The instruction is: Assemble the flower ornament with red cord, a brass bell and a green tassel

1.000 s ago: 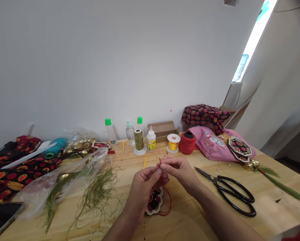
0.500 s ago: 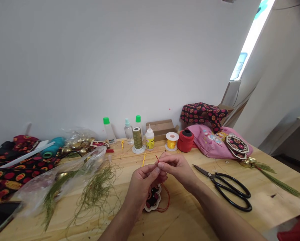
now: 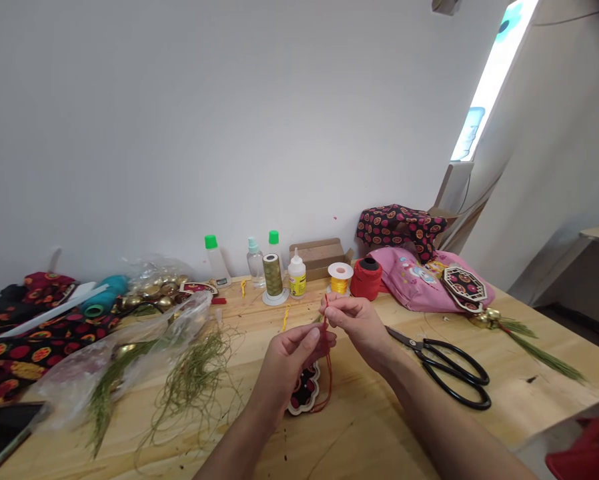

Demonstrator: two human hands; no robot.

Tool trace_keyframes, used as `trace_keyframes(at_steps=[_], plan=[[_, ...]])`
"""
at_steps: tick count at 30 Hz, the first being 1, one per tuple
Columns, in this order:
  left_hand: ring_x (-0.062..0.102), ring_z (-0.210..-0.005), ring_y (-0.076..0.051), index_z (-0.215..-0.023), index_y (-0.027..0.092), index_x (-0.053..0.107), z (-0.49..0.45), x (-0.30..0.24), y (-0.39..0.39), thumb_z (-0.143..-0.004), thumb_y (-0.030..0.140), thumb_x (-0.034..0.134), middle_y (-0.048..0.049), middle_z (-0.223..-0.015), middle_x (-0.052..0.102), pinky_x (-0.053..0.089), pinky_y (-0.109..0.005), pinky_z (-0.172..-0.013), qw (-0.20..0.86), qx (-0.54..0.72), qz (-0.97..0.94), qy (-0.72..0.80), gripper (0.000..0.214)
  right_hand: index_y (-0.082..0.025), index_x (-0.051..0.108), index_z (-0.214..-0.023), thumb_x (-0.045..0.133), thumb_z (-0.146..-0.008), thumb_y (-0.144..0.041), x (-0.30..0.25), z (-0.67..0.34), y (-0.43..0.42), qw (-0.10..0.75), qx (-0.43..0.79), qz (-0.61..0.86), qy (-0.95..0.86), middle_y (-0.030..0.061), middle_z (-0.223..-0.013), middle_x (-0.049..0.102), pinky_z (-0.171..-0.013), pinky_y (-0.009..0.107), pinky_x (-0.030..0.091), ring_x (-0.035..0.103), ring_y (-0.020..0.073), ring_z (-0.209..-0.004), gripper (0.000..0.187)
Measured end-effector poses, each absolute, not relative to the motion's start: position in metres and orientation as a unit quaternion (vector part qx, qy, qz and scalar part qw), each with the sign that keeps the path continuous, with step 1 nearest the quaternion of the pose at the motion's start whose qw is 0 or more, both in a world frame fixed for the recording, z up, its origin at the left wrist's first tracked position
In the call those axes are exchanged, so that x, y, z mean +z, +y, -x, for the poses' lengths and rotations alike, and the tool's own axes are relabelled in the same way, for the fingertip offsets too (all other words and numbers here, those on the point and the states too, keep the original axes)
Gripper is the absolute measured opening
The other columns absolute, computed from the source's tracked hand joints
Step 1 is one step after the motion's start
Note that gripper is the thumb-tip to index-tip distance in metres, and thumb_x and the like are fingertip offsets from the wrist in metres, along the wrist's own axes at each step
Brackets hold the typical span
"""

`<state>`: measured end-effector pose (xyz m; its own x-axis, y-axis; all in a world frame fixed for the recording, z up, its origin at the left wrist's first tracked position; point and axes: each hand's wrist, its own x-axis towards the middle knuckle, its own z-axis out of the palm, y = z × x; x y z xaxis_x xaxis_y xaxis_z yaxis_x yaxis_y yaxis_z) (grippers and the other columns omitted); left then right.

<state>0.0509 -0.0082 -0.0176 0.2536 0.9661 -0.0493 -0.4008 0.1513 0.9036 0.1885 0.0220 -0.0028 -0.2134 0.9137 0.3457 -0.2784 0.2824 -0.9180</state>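
Observation:
My right hand (image 3: 355, 328) pinches a red cord (image 3: 329, 373) near its upper end, between thumb and fingertips. Just below and to the left, my left hand (image 3: 292, 360) is closed on the same cord, thumb against the fingers. From the hands the cord hangs down and loops beside a dark patterned ornament with a pale scalloped edge (image 3: 308, 402). That ornament lies on the table under my left hand, which hides part of it. Black-handled scissors (image 3: 442, 360) lie to the right of my right hand.
Green strands (image 3: 192, 373) and a plastic bag (image 3: 74, 383) spread on the left. Behind stand a green thread spool (image 3: 273, 277), a glue bottle (image 3: 297, 277), a yellow cord spool (image 3: 339, 283) and a red thread cone (image 3: 366, 283). A pink pouch (image 3: 409, 290) bears another tasselled ornament (image 3: 463, 288).
My right hand has moved slightly up and away from my left, stretching the red cord between them. The view has turned a little to the right.

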Motion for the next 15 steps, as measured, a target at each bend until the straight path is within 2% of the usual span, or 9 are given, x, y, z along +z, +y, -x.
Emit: trace_keyframes(at_steps=[7, 10, 13, 15], plan=[[0.062, -0.084, -0.018, -0.091, 0.014, 0.066, -0.047, -0.022, -0.006, -0.072, 0.031, 0.062, -0.0083, -0.083, 0.071, 0.043, -0.030, -0.083, 0.650, 0.496, -0.450, 0.358, 0.026, -0.016, 0.066, -0.061, 0.070, -0.062, -0.029, -0.006, -0.193, 0.026, 0.591, 0.624, 0.216, -0.464, -0.0023, -0.071, 0.056, -0.062, 0.020, 0.037, 0.046, 0.0070, -0.064, 0.013], [0.062, -0.086, -0.019, -0.090, 0.014, 0.066, -0.047, -0.021, -0.007, -0.072, 0.032, 0.062, -0.0087, -0.083, 0.071, 0.043, -0.029, -0.082, 0.649, 0.490, -0.458, 0.359, 0.026, -0.017, 0.067, -0.065, 0.072, -0.060, -0.030, 0.002, -0.191, 0.022, 0.589, 0.652, 0.192, -0.436, -0.0029, -0.069, 0.059, -0.066, 0.019, 0.039, 0.050, 0.0064, -0.065, 0.015], [0.062, -0.084, -0.019, -0.087, 0.012, 0.067, -0.045, -0.016, -0.006, -0.071, 0.035, 0.062, -0.0099, -0.081, 0.070, 0.044, -0.029, -0.081, 0.673, 0.493, -0.441, 0.331, 0.028, -0.015, 0.065, -0.064, 0.070, -0.063, -0.029, 0.021, -0.182, 0.015, 0.569, 0.659, 0.192, -0.453, -0.0017, -0.071, 0.062, -0.068, 0.021, 0.042, 0.054, 0.0068, -0.066, 0.014], [0.062, -0.083, -0.018, -0.086, 0.012, 0.067, -0.040, -0.010, -0.005, -0.071, 0.036, 0.062, -0.0097, -0.083, 0.070, 0.046, -0.030, -0.079, 0.686, 0.526, -0.408, 0.295, 0.029, -0.014, 0.063, -0.065, 0.067, -0.067, -0.029, 0.039, -0.172, 0.012, 0.544, 0.652, 0.203, -0.488, -0.0010, -0.069, 0.063, -0.064, 0.020, 0.043, 0.056, 0.0070, -0.062, 0.015]])
